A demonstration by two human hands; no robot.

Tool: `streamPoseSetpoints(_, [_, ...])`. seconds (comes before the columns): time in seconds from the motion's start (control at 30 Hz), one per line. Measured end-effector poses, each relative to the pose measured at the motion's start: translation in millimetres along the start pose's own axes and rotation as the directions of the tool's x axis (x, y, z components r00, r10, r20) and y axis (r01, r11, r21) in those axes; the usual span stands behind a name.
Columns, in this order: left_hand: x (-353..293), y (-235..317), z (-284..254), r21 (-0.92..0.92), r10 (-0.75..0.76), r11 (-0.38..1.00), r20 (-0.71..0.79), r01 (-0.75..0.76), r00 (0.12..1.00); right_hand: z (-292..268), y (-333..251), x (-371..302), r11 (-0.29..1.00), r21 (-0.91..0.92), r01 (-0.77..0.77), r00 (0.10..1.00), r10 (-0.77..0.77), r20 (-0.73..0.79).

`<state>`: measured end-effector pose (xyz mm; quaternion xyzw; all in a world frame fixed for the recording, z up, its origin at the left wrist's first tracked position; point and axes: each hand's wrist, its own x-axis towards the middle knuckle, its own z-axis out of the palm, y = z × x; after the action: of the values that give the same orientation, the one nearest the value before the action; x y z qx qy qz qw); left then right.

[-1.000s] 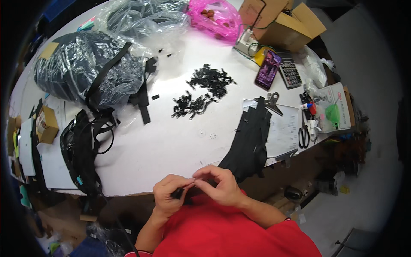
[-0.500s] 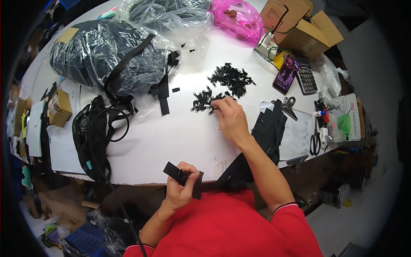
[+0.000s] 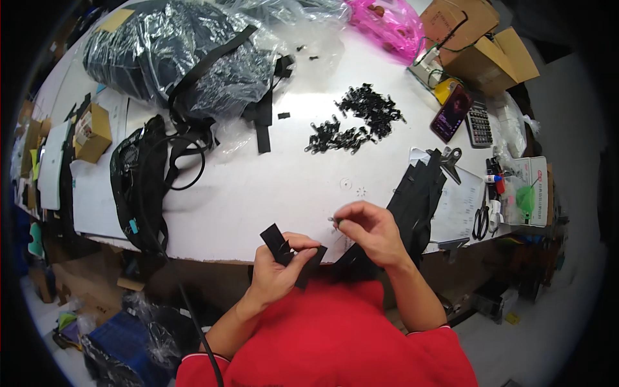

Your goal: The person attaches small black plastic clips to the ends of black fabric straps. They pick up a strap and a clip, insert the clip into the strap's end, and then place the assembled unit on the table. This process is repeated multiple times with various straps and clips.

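My left hand (image 3: 277, 271) is closed on a black fabric strip (image 3: 273, 240) near the table's front edge. One flat end sticks out past the fingers, and another part shows beside the thumb. To its right, my right hand (image 3: 371, 231) pinches a small dark zipper slider (image 3: 334, 220) between thumb and fingertips. The slider's tip shows, while the rest is hidden by the fingers. Apart from the hands, a pile of black zipper sliders (image 3: 371, 109) lies farther back on the white table (image 3: 238, 206). Long black strips (image 3: 412, 200) lie beside my right forearm and hang over the edge.
At the left are a black mesh bag (image 3: 138, 187) and a plastic-wrapped bundle (image 3: 187, 58). A phone (image 3: 451, 114), a calculator (image 3: 479, 122), a clipboard (image 3: 454, 200) and scissors (image 3: 481, 219) lie at the right. An open carton (image 3: 493, 61) and a pink bag (image 3: 393, 29) stand behind.
My right hand has left the slider pile and come back toward my left hand with a slider pinched in it. My left hand still grips the strip. The view has shifted slightly.
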<state>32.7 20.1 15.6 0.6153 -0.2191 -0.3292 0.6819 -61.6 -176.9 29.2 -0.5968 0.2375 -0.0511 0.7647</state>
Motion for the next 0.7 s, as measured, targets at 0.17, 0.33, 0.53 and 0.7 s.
streamPoseSetpoints(0.17, [-6.4, -2.5, 3.8, -0.076, -0.038, 0.996, 0.009, 0.039, 0.999, 4.4, 2.4, -27.1, 0.9, -0.308, 0.307, 0.952, -0.287, 0.111])
streamPoseSetpoints(0.33, [-7.8, 5.5, 9.7, -0.026, 0.07, 0.997, 0.052, -0.069, 0.996, 13.3, -5.3, -34.7, 0.771, -0.507, 0.385, 0.913, -0.398, 0.088])
streamPoseSetpoints(0.53, [-8.2, 2.8, 13.6, -0.039, 0.096, 0.995, 0.053, -0.095, 0.994, 15.5, -3.4, -37.5, 0.667, -0.607, 0.432, 0.877, -0.467, 0.111])
streamPoseSetpoints(0.7, [-11.1, 0.0, 12.7, 0.018, 0.082, 0.996, 0.044, -0.083, 0.996, 12.2, -11.9, -34.3, 0.416, -0.729, 0.543, 0.796, -0.533, 0.289])
